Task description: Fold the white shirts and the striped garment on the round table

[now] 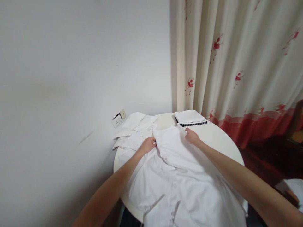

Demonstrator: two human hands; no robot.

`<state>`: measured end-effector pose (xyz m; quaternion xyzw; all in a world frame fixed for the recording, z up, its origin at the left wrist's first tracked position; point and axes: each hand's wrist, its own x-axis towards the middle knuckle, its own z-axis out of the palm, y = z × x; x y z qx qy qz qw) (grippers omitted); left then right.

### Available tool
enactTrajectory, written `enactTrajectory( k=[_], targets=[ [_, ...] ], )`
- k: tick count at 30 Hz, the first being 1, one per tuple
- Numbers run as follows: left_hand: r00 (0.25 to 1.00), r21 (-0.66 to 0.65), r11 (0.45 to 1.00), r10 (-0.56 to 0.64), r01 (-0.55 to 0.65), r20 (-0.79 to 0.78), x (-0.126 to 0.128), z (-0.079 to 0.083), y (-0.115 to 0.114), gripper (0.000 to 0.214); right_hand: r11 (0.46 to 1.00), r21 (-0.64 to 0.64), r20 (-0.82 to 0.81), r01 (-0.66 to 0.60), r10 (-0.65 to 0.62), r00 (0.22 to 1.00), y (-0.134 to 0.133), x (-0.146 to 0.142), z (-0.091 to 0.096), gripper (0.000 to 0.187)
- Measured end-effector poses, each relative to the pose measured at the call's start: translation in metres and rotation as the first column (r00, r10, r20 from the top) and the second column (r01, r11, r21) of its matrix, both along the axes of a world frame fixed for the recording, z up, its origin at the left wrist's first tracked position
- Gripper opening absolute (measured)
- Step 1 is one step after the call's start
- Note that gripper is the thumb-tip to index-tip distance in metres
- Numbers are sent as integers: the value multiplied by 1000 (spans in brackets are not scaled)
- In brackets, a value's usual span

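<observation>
A white shirt with buttons down its front is spread across the round white table, its lower part hanging towards me over the near edge. My left hand is closed, thumb and fingers pinching the fabric at the shirt's far left side. On the opposite side, my right hand grips the far right edge between bent fingers. The cloth between both hands lies fairly flat, while creases run through the nearer part. Where the fabric is pinched, the fingertips are partly hidden.
White folded garments lie at the table's back left, against the wall. A folded white cloth rests on a black-and-white patterned item at the back right. A wall socket sits beside the table. A floral curtain hangs behind on the right.
</observation>
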<state>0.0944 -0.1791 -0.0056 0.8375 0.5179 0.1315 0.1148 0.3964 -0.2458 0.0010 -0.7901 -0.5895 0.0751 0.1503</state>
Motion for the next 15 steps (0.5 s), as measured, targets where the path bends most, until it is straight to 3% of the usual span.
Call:
enactTrajectory(
  k=[4, 7, 11, 15],
  targets=[
    [992, 39, 992, 119, -120, 28, -23, 6, 9, 33, 1000, 16, 12, 6, -6, 1000, -6, 18, -2, 55],
    [984, 35, 984, 176, -176, 5, -50, 11, 8, 41, 996, 44, 59, 79, -81, 995, -23, 57, -6, 57],
    [988, -117, 984, 124, -134, -90, -75, 18, 2, 36, 980, 18, 89, 199, -200, 976, -47, 118, -25, 60],
    [993, -208, 977, 18, -42, -116, -57, 28, 13, 23, 980, -21, 69, 196, -195, 978, -52, 145, -39, 56]
  ],
)
